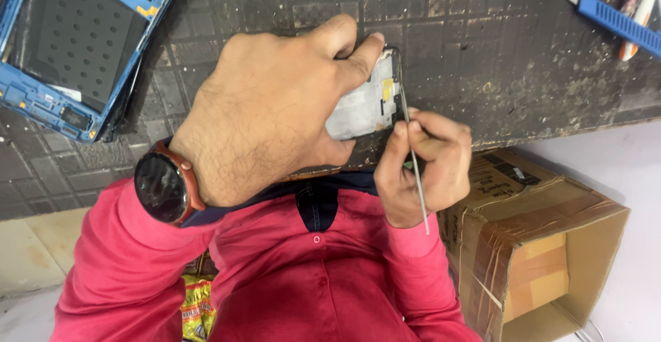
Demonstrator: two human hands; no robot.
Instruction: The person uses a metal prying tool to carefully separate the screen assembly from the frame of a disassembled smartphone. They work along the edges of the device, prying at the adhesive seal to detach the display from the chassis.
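Left hand (275,108) grips phone frame (365,104); right hand (420,166) pinches thin tool (415,170), upright along frame's edge.

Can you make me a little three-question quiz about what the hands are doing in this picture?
1. True or false: the left hand presses down on the opened phone frame on the dark work mat.
2. What does the right hand pinch?
A. the blue utility knife
B. a thin metal pry tool
C. the cardboard box
3. Fill in: a round ______ sits on the left wrist.

Key:
1. True.
2. B; its tip meets the frame's right edge.
3. Wristwatch.
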